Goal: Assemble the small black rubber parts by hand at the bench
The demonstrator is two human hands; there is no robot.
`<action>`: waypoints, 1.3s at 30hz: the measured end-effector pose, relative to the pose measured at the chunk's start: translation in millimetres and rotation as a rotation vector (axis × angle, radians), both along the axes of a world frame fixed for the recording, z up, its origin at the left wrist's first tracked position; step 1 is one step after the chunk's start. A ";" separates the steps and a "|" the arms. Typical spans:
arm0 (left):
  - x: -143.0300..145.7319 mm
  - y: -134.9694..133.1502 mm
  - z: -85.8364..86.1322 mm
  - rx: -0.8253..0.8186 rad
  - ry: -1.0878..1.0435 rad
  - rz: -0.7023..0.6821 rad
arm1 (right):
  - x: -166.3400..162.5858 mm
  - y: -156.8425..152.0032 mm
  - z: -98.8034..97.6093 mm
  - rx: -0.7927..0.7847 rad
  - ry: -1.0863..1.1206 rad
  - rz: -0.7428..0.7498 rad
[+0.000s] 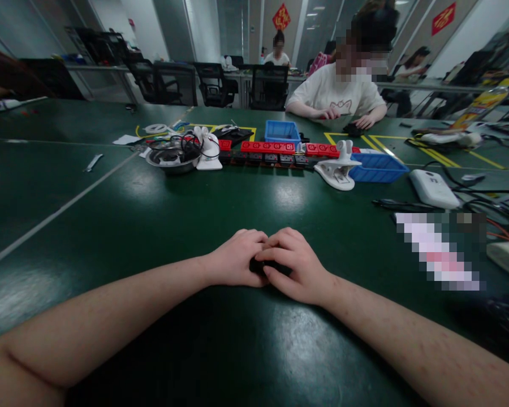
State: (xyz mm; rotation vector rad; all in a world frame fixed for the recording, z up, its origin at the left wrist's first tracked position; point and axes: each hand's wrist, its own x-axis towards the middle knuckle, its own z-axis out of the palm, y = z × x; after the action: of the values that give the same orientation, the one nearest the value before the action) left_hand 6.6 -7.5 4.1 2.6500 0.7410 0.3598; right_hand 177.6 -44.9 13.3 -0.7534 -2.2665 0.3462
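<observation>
My left hand (237, 259) and my right hand (297, 261) meet low over the green table (186, 209), fingers curled toward each other. Between them is a small black object (257, 264), mostly covered by the fingers, so its kind cannot be made out. Both hands are closed about it, the right thumb and forefinger at its near side. Whether it rests on the table is hidden.
Beyond my hands stand a metal bowl (173, 165) of cables, white clip stands (210, 152), red and black strips (268, 147), and blue bins (375, 168). A white box (435, 189) and cables lie right. A person (337, 93) sits opposite, handling something small.
</observation>
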 end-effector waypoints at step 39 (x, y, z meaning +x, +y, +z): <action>0.0 5.1 -2.5 0.020 0.055 -0.003 | -2.6 0.2 1.6 0.021 0.067 0.039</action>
State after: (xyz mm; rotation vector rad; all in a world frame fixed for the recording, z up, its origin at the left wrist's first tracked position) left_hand 6.6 -2.4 1.6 2.6895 0.7548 0.2960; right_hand 175.0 -44.7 14.8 -0.6772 -2.2210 0.3602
